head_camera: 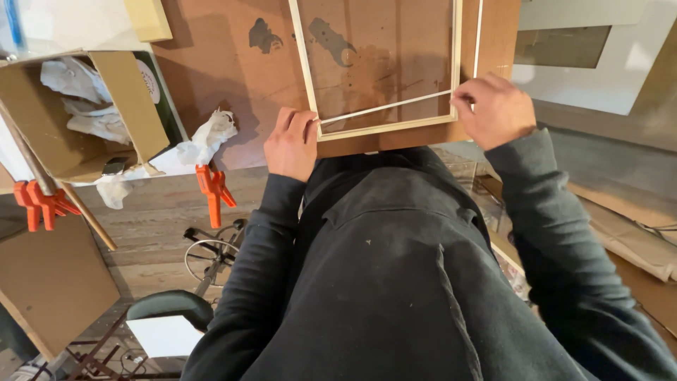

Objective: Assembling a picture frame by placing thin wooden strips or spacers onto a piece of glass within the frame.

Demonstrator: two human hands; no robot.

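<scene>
Pale thin wooden strip (pixel 386 106) runs left to right across the near end of the light rectangular wooden frame (pixel 457 56), left hand (pixel 291 144) and right hand (pixel 493 110) each pinching 1 end.

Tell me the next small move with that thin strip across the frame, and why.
Probably lower the right end of the thin wooden strip until it lies along the bottom rail of the wooden frame. The left hand pins its left end at the frame's lower left corner, while the right hand holds the other end higher, so the strip runs slanted above the rail rather than along it.
</scene>
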